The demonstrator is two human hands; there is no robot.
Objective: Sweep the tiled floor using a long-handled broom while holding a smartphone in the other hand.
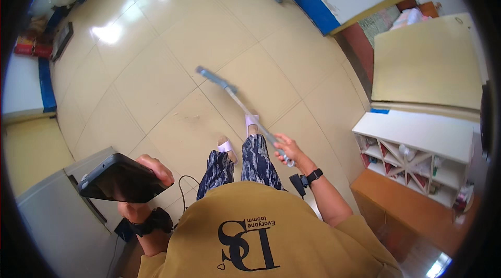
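My left hand (pixel 158 169) grips a black smartphone (pixel 127 182), its dark screen tilted up toward me. In my right hand (pixel 290 148) is the upper handle of a grey broom (pixel 238 102), held at a slant in front of my legs. The broom's blue-grey head (pixel 216 78) is low over the tiled floor (pixel 219 31), ahead of my feet. Its bristles are too blurred to make out, and I cannot tell whether they touch the tiles. A small patch of debris (pixel 191 117) lies to the left of the handle, near my feet in lilac slippers (pixel 226 146).
At right, a white shelf unit (pixel 415 127) with crossed dividers holds small items beside a brown wooden cabinet (pixel 395 203). A pale door panel (pixel 426 66) stands beyond it. A grey cabinet (pixel 58 207) is close on my left, and a cable (pixel 183 188) hangs near my leg.
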